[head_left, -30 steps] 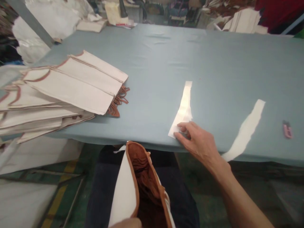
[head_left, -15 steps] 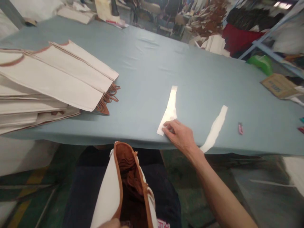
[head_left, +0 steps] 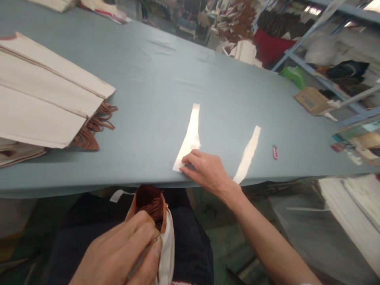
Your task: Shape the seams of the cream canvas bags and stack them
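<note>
On my lap stands a white bag (head_left: 166,247) with a brown edge and brown lining, its mouth facing up. My left hand (head_left: 124,247) is closed on its rim, covering much of the near side. Brown strands lie inside the bag, and a small white tag (head_left: 118,195) hangs beside it. At the table's front edge, my right hand (head_left: 204,168) has its thumb and fingers bent together at the lower right edge of a white paper strip (head_left: 190,138). Its fingertips touch the strip, which lies flat. A second white strip (head_left: 247,154) lies farther right.
Stacked white bag pieces (head_left: 44,91) with brown fringes lie at the left of the blue-grey table (head_left: 142,130). A small pink tool (head_left: 275,152) rests on the right. Farther off are a cardboard box (head_left: 311,100), a green bag (head_left: 293,76) and blue shelving (head_left: 308,65).
My left hand has come up into view along the bag's rim, and the bag's mouth has narrowed and tilted. The view has swung right. My right hand stays at the strip.
</note>
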`<state>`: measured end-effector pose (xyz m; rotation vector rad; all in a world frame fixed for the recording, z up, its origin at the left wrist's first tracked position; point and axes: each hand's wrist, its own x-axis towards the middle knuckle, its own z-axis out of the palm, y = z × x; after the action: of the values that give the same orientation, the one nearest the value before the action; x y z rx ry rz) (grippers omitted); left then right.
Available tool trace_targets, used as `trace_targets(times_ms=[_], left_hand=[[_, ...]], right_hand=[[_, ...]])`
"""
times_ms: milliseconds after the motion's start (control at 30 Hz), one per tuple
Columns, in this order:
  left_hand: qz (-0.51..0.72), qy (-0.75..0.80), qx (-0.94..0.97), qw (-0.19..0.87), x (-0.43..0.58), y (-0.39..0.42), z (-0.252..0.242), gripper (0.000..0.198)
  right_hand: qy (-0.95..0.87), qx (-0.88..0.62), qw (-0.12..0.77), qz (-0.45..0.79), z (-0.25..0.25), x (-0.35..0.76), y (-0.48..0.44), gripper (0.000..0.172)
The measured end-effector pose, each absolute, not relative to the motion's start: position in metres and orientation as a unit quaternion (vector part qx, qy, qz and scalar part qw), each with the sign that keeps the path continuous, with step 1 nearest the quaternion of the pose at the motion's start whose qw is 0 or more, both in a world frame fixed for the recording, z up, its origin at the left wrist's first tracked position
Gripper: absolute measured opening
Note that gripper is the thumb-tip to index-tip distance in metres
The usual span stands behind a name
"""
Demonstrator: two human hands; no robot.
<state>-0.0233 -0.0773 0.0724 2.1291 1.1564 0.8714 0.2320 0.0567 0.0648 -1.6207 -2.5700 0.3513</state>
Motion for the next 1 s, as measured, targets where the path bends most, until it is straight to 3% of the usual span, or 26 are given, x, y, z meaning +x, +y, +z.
trace_targets(times_ms=[233,500,733,1000], left_hand=[[0.299,0.429,0.798,0.298,0.002,-0.051,0.069,0.033],[0.287,0.470,0.786,0.280,0.007,-0.031,0.067,0.032],[0.257,0.481,0.824,0.153,0.007,-0.018,0.061,0.036],[0.189,0.450,0.865,0.117,0.037,0.009,0.047,0.029]], right_hand=[[-0.853,-0.508,0.002,0.122,0.067,0.227,0.055,0.017],[-0.842,-0.517,0.026,0.152,0.064,0.227,0.067,0.023],[-0.786,-0.528,0.114,0.300,0.061,0.241,0.074,0.022],[-0.632,-0.533,0.254,0.501,0.058,0.245,0.079,0.022]])
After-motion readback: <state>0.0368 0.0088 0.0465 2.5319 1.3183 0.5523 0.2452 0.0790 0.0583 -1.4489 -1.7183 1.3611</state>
